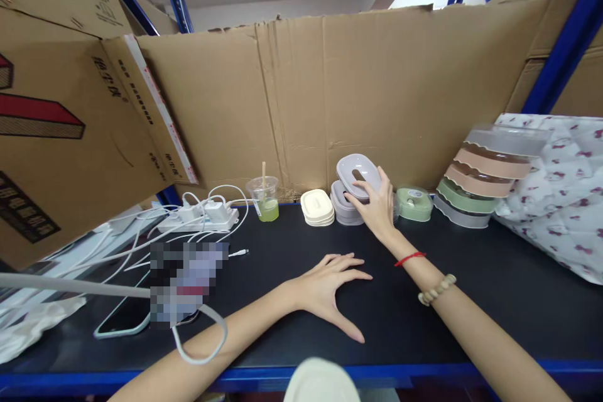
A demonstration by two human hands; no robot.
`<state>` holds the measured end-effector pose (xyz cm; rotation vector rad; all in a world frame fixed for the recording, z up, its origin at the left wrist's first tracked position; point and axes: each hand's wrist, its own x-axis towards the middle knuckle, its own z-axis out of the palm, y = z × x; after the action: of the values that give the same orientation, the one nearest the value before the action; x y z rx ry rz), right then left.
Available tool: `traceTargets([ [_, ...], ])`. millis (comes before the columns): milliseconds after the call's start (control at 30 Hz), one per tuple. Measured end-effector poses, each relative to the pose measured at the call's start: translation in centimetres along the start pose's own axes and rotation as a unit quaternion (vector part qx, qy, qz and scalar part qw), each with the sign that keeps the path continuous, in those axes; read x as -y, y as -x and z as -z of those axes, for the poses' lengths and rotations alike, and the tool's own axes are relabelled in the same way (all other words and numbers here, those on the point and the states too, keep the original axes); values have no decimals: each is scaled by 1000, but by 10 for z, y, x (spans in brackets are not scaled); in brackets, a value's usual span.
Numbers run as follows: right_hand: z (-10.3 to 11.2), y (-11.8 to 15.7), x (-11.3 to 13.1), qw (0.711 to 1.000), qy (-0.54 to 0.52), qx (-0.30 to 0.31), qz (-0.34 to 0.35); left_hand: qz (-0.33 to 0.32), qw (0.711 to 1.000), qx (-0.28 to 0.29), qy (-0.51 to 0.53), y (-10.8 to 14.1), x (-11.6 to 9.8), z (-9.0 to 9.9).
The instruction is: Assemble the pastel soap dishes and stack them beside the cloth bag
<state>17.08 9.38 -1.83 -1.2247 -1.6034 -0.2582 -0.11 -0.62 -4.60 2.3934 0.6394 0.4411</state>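
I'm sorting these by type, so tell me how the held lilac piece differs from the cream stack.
The lilac piece is tilted in the right hand; the cream stack sits on the table.
The lilac piece has an oblong slot in its middle; the cream stack's top shows none.
The lilac piece is pale purple, the cream stack yellowish white.
Both have rounded corners.

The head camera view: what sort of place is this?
Probably a storeroom or small workshop: a blue metal post stands at the right, a big printed cardboard box at the left, and a stack of pastel containers on the black worktop.
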Motion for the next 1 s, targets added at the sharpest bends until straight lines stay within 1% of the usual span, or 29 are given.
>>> traceTargets([
  [67, -10, -3, -3, 998, 33, 49, -12, 10, 1000, -16, 8, -2, 1, -3],
  [133, -19, -2, -6, 993, 59, 98, -25, 14, 999, -45, 20, -4, 3, -4],
  [167, -22, 0, -8, 991, 68, 112, -27, 16, 998, -63, 24, -4, 3, -5],
  [233, -25, 6, -10, 989, 78, 121, -27, 14, 995, -91, 28, -5, 3, -6],
  [300, -24, 11, -10, 988, 81, 130, -15, 16, 994, -105, 31, -6, 4, -9],
  [400, -18, 15, -4, 984, 91, 155, 11, 21, 994, -108, 27, -7, 6, -12],
  [500, -13, 15, 4, 981, 96, 166, 35, 17, 995, -99, -2, -9, 6, -6],
  [567, -12, 15, 7, 980, 94, 171, 45, 5, 993, -110, -40, -8, -1, -2],
  [633, -12, 17, 6, 980, 90, 170, 53, -20, 986, -135, -99, -5, -13, -7],
  [667, -13, 18, 5, 980, 88, 167, 58, -39, 979, -143, -137, -2, -19, -15],
  [700, -13, 19, 4, 981, 86, 161, 64, -67, 977, -116, -166, 3, -24, -29],
  [733, -13, 20, 3, 982, 85, 154, 70, -134, 977, -35, -165, 8, -28, -47],
  [767, -13, 21, 2, 983, 84, 145, 72, -215, 965, 64, -134, 14, -28, -69],
  [800, -12, 21, 2, 984, 82, 137, 73, -292, 936, 167, -99, 20, -26, -93],
  [833, -12, 22, 3, 986, 81, 129, 73, -304, 924, 211, -97, 26, -21, -117],
  [900, -13, 23, 5, 987, 77, 120, 77, -254, 935, 214, -125, 36, -6, -159],
  [933, -14, 24, 7, 986, 76, 121, 81, -240, 939, 211, -127, 41, 1, -174],
  [967, -15, 24, 8, 986, 77, 124, 86, -243, 941, 198, -125, 45, 7, -185],
  [1000, -16, 25, 10, 984, 78, 131, 91, -220, 952, 164, -136, 50, 10, -193],
])
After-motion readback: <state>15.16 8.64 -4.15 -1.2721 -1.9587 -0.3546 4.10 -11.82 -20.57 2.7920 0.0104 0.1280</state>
